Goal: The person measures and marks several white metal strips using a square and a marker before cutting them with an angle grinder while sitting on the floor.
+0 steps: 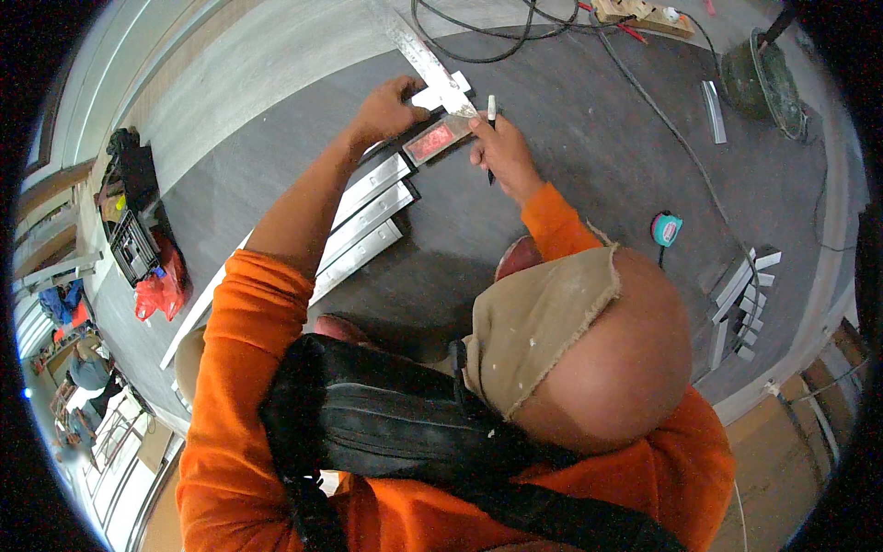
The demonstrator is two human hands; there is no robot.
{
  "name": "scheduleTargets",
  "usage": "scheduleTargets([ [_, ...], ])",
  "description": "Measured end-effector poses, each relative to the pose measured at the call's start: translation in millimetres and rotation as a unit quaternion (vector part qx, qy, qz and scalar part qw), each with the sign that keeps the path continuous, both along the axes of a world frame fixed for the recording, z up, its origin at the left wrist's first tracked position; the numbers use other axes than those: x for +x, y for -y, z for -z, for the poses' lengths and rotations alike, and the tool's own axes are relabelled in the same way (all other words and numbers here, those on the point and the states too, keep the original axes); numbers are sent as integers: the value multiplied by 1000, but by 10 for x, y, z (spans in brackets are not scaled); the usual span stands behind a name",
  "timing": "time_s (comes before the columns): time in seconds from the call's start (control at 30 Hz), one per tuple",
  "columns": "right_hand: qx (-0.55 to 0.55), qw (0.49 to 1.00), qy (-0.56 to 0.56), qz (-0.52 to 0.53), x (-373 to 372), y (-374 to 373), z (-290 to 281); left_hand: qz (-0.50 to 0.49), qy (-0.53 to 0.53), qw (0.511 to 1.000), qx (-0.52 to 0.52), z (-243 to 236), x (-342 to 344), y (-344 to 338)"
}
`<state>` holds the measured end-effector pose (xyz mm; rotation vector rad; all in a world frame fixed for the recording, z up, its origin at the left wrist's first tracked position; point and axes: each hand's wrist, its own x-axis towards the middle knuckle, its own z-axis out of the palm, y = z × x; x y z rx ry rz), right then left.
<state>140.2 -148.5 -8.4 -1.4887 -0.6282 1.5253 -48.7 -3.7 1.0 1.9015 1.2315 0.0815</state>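
Knee (616, 350), nearer than square (426, 63). Left hand (386, 112) grasps white strip (427, 97) under square, apparently steadying it; right hand (506, 152) grips marker (492, 105), seemingly bracing square.

Some fingertips of your left hand (388, 110) are hidden. Your left forearm (299, 207) covers stretches of the metal channels (372, 191). The square's blade (423, 57) runs off the top edge. Blurred people (87, 368) at lower left are too small to make out.
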Motion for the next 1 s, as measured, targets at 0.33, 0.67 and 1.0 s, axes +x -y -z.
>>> scheduleTargets([
  [0.33, -18, 999, -26, 9, -50, -158, 151, -245, 176, 931, -206, 38, 406, -61],
  [0.67, -22, 999, -23, 14, -43, -168, 142, -277, 203, 915, -214, 109, 459, -99],
  [1.0, -4, 999, -31, 42, -81, -159, 140, -276, 203, 916, -209, 62, 445, -80],
])
